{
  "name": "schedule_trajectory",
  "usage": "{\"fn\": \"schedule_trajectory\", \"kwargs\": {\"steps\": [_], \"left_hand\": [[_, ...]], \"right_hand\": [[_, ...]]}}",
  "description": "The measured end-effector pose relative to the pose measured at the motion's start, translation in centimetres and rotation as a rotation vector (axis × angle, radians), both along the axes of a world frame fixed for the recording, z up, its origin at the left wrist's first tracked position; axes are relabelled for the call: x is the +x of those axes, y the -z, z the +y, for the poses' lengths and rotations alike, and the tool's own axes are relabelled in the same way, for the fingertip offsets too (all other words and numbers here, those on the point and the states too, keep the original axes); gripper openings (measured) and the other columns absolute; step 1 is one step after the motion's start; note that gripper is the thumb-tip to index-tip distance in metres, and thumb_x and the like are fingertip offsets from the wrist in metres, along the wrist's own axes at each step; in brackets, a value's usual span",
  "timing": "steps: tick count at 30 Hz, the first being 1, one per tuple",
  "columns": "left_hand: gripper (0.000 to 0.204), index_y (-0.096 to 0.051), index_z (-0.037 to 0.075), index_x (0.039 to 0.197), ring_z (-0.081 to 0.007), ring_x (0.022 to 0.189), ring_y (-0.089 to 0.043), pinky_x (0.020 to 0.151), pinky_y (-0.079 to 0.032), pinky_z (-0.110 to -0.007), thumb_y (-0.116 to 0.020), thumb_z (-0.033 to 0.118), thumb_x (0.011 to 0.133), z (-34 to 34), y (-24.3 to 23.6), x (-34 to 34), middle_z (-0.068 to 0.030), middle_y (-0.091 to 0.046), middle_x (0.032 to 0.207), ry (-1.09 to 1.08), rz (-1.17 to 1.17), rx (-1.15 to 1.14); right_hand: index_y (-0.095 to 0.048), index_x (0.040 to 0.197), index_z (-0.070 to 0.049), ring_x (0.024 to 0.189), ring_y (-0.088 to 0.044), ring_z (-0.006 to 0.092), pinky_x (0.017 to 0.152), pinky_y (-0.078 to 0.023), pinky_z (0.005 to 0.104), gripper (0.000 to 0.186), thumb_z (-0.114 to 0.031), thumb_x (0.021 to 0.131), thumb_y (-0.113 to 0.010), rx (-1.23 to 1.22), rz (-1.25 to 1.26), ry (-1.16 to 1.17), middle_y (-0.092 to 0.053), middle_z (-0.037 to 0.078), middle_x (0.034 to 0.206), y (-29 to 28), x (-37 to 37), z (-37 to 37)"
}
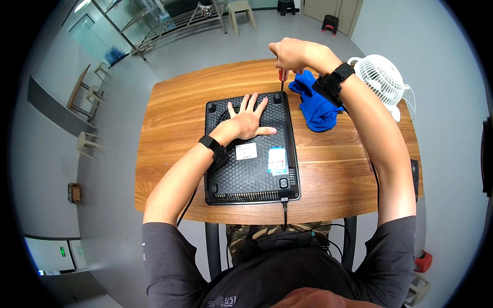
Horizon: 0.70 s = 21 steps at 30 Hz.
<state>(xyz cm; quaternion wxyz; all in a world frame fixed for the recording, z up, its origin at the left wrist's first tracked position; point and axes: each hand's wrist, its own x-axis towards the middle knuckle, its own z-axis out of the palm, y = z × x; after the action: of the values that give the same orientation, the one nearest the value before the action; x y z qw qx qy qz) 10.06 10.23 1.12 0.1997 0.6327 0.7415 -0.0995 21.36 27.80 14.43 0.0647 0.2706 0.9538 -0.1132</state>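
A black induction cooker (226, 169) lies upside down on the wooden table (174, 123), its underside with vent slots, round feet and two labels facing up. My left hand (246, 122) rests flat on that underside, fingers spread, partly covering the round fan grille. At the far right corner, my right hand (295, 54) grips a screwdriver (283, 75) with a red handle. The screwdriver stands about upright, its shaft reaching down to the cooker's corner beside a foot. Its exact tip contact is too small to make out.
Right of the cooker lies a crumpled blue cloth (318, 110), with a white fan (380, 79) beyond it at the table's right edge. A black cord (285, 213) runs from the cooker's near edge over the table edge. Stools (241, 13) and a metal rack (179, 25) stand farther off.
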Motion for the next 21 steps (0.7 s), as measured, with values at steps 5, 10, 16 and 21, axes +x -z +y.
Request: {"fn": "schedule_trajectory", "kwargs": {"steps": [5,10,16,21], "left_hand": [[0.118,0.0,0.015,0.16,-0.0393,0.152,0.007,0.112,-0.003,-0.075,-0.046,0.087,0.078,0.3,0.5,-0.1,-0.0192,0.006,0.165,-0.005,-0.002,0.0],[0.118,-0.001,0.018,0.16,-0.0371,0.153,0.005,0.113,-0.007,-0.073,-0.042,0.089,0.076,-0.1,0.7,-0.3,-0.0181,0.005,0.165,-0.011,0.039,0.0],[0.118,-0.001,0.019,0.16,-0.0371,0.153,0.005,0.113,-0.006,-0.074,-0.043,0.09,0.076,0.0,0.8,-0.2,-0.0177,0.005,0.165,0.0,0.04,0.015],[0.119,-0.001,0.018,0.16,-0.0373,0.153,0.005,0.113,-0.007,-0.073,-0.042,0.09,0.075,0.0,1.0,-0.2,-0.0177,0.005,0.165,-0.006,0.038,0.007]], "right_hand": [[-0.06,0.104,0.003,0.08,-0.071,0.0365,0.071,-0.058,0.0431,0.037,-0.033,0.094,-0.063,0.345,0.058,-0.107,-0.072,0.017,0.081,2.5,-1.1,1.8],[-0.059,0.111,0.001,0.084,-0.07,0.0384,0.074,-0.057,0.0446,0.034,-0.027,0.093,-0.061,0.459,0.16,-0.093,-0.071,0.018,0.086,3.1,-0.8,0.1],[-0.058,0.112,0.0,0.085,-0.07,0.037,0.074,-0.057,0.043,0.029,-0.017,0.09,-0.064,0.17,0.029,-0.107,-0.071,0.019,0.088,2.3,-1.5,1.3],[-0.067,0.099,-0.001,0.086,-0.072,0.0331,0.074,-0.058,0.0403,0.022,-0.02,0.09,-0.063,0.203,-0.043,-0.004,-0.073,0.017,0.086,1.1,-2.3,-0.6]]}}
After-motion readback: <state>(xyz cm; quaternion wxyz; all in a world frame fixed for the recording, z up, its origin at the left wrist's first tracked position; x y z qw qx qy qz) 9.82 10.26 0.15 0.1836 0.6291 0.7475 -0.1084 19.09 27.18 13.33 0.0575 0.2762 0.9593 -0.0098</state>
